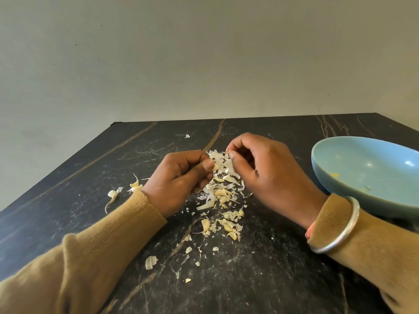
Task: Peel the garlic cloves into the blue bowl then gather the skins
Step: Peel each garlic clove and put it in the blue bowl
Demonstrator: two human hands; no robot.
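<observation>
My left hand (181, 175) pinches a small pale garlic clove (217, 167) between thumb and curled fingers, just above the table. My right hand (267, 175) hovers close to its right, fingers curled, pinching a bit of papery skin (229, 152) at its fingertips. Under and between both hands lies a heap of garlic skins and cloves (221, 196). The blue bowl (353, 155) stands at the right, tilted toward me behind my right wrist, with only a few yellowish specks showing inside.
The dark marbled table (260, 279) carries scattered skin flakes toward me and stray cloves (136, 185) at the left. A silver bangle (337, 236) circles my right sleeve. A plain wall rises behind the table's far edge.
</observation>
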